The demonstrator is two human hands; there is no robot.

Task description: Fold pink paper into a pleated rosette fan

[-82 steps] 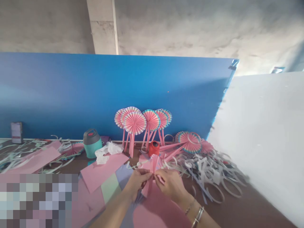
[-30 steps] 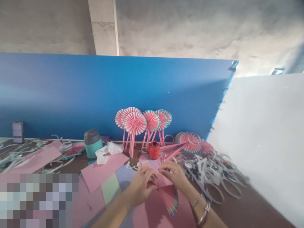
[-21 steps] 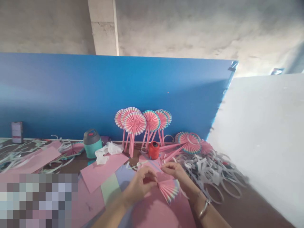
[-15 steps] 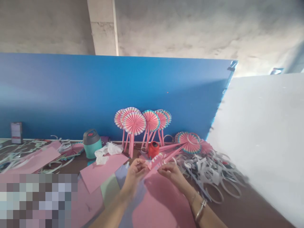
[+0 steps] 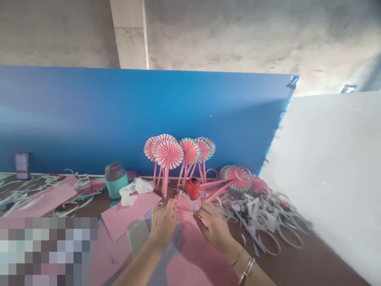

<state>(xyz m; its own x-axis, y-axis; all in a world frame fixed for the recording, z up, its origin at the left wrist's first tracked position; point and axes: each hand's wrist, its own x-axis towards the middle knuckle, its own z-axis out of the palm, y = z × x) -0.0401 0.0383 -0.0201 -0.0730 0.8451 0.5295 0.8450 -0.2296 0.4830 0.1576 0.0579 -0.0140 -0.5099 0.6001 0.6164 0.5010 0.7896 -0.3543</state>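
Observation:
My left hand (image 5: 163, 223) and my right hand (image 5: 212, 227) both pinch a small pleated pink paper fan (image 5: 183, 201), which stands up between them above a pink sheet (image 5: 198, 258). The fan's pleats spread upward near my left fingertips. Bracelets sit on my right wrist. A red spool of thread (image 5: 193, 188) stands just behind the fan.
Several finished pink fans on sticks (image 5: 178, 155) lean on the blue board (image 5: 119, 119); more fans (image 5: 238, 178) lie at right beside a heap of white paper strips (image 5: 264, 218). A teal flask (image 5: 116, 179), crumpled white paper (image 5: 135, 188) and pink sheets (image 5: 127, 216) lie left. White panel (image 5: 333, 178) at right.
The pleated fan hung open below my hands a second ago. It has since been turned up and gathered between both hands, which moved slightly left.

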